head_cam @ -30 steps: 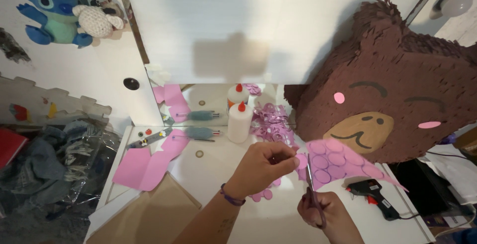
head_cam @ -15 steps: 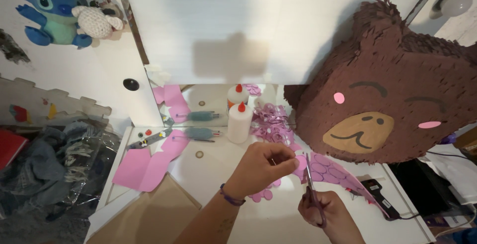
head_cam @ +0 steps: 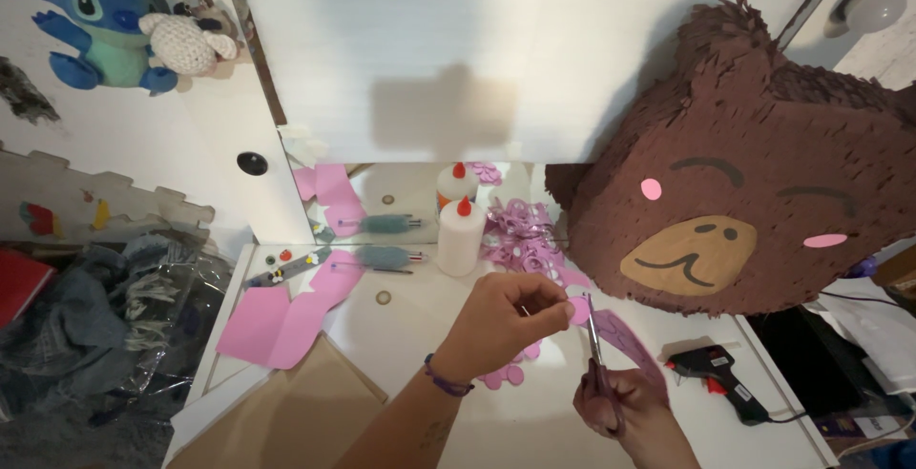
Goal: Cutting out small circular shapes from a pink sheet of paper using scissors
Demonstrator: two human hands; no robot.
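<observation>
Over a white table (head_cam: 420, 331), my left hand (head_cam: 501, 321) pinches a small pink paper piece (head_cam: 578, 310) between thumb and fingers. My right hand (head_cam: 625, 402) grips a pair of scissors (head_cam: 595, 343) whose blades point up and meet the pink paper just right of my left fingers. A pink scalloped paper strip (head_cam: 630, 340) lies under the scissors. More pink cut-outs (head_cam: 506, 374) lie below my left hand. A purple band circles my left wrist.
A big brown bear-face piñata (head_cam: 735, 183) leans at the right. A white glue bottle (head_cam: 461, 235) with a red cap, a pile of pink circles (head_cam: 520, 240), pink paper sheets (head_cam: 286, 321), brown cardboard (head_cam: 296, 412) and a black glue gun (head_cam: 716, 378) lie on the table.
The pink scalloped sheet that lay spread to the right has shrunk from view behind the scissors. The scissors have shifted slightly left toward my left fingers. The glue gun shows more fully.
</observation>
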